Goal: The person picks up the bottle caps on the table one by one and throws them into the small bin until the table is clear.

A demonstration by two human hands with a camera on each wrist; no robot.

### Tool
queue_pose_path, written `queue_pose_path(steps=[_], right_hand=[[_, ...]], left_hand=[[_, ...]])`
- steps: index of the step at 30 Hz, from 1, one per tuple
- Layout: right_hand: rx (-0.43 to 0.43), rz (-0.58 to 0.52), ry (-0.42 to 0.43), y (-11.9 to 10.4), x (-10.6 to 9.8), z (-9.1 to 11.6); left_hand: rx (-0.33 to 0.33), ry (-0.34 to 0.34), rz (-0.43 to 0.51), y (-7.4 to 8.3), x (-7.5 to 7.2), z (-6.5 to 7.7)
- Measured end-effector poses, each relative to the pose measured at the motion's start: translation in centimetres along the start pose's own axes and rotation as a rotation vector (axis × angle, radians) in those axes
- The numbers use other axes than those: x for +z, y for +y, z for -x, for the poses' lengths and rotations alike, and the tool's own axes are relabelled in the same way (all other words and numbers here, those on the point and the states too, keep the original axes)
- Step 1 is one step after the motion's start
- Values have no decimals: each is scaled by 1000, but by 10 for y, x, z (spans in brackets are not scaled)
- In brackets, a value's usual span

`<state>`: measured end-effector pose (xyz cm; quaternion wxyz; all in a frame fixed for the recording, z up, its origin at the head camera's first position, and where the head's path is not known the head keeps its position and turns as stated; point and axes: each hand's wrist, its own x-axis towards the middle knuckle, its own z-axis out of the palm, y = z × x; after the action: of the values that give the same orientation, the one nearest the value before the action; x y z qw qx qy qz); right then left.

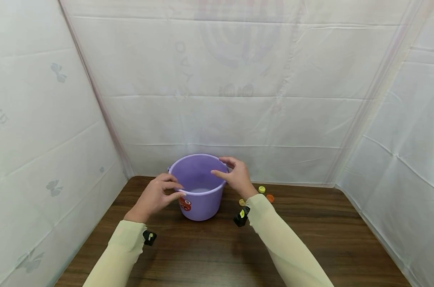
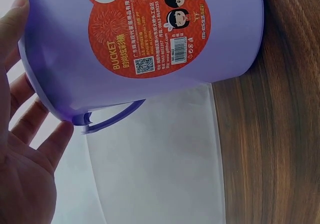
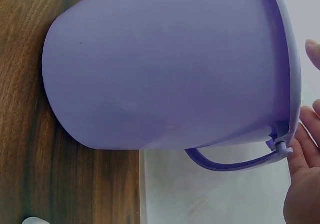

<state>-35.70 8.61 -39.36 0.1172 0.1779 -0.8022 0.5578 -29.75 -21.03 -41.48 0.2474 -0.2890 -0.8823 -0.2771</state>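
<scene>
I see the bucket [image 1: 202,205] upright on the table [image 1: 188,255], by the back wall [image 1: 231,119]. My left hand [image 1: 156,196] spreads at its rim [image 1: 200,193]; I cannot tell whether it grips. My right hand [image 1: 239,176] stands wide across from it, fingers at the edge beside the handle [image 3: 235,166], thumb clear. Two yellow caps [image 1: 262,189] and an orange cap [image 1: 270,198] lie near my right sleeve [image 1: 274,227].

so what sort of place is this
Probably a small staged tabletop booth, though its exact use isn't clear: pale printed sheeting encloses the left, right and far sides of a wood-grain table, where a purple bucket stands.
</scene>
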Motion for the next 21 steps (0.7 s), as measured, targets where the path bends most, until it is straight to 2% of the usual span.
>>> queue_pose_path(steps=[5, 21], right_hand=[[2, 16, 0, 1, -3, 0], [-25, -28, 6, 12, -13, 5]], left_hand=[[6, 6, 1, 0, 0, 0], [-15, -3, 10, 0, 0, 2]])
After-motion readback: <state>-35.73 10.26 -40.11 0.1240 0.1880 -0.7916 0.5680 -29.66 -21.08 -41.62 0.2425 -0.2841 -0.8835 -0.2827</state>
